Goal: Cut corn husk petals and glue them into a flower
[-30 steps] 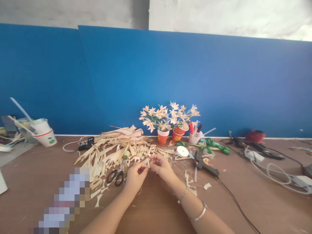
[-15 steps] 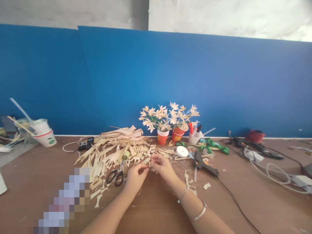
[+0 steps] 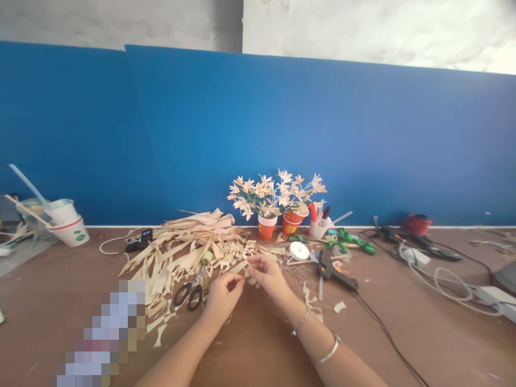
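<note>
My left hand (image 3: pixel 223 296) is closed in a pinch, thumb against forefinger, over the near middle of the table. Facing it, a small gap away, my right hand (image 3: pixel 269 278) is pinched too, with pale slivers showing at its fingertips. Whatever the fingers hold is too small to make out. Just left of my left hand lie black-handled scissors (image 3: pixel 195 296), their blades running toward a small green roll (image 3: pixel 207 257). Behind both hands spreads a heap of dried, straw-coloured husks (image 3: pixel 173 263). Thin wires (image 3: pixel 296 271) lie right of my right hand.
Pale husk flowers (image 3: pixel 264 188) stand in red paper cups (image 3: pixel 266 230) by the blue partition (image 3: pixel 258 123). A white spool (image 3: pixel 299 251), a glue gun (image 3: pixel 336 273) with its cord, and green ribbon (image 3: pixel 347 236) lie right. White cups (image 3: pixel 72 232) stand far left; white cables (image 3: pixel 447 285) far right.
The whole view has shifted slightly, with the table things sitting a little further left. Both hands keep their pinch, nearly in the same place.
</note>
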A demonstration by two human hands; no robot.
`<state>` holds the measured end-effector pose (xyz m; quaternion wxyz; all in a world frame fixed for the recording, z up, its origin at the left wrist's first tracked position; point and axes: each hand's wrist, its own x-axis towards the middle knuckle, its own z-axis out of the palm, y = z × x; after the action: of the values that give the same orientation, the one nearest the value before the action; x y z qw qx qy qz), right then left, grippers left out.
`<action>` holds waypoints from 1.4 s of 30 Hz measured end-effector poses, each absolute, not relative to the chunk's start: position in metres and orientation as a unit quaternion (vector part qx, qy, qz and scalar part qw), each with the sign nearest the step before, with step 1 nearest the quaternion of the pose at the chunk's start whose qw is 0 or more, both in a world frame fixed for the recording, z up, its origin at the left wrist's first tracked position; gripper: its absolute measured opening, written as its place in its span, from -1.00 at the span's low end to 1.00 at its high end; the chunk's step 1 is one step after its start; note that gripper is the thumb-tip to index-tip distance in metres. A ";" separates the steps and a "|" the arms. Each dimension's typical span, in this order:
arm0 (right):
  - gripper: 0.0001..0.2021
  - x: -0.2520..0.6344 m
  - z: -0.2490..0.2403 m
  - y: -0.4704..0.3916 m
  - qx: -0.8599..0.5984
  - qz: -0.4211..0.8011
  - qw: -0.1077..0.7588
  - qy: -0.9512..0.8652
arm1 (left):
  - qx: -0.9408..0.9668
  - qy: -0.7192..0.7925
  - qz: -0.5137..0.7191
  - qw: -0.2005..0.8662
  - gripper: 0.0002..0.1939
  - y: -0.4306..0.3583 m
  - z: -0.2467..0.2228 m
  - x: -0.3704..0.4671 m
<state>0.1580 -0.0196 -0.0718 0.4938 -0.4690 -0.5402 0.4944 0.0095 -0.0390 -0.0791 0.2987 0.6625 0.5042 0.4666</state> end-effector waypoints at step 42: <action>-0.91 0.232 0.002 -0.057 -0.430 0.423 0.235 -0.762 | 0.626 0.483 0.526 0.311 -0.76 -0.036 -0.079 0.007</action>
<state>0.2319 -0.0568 0.0018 0.2347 -0.4301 -0.7622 0.4229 0.0066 -0.0363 -0.0790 0.3113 0.6265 0.4834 0.5263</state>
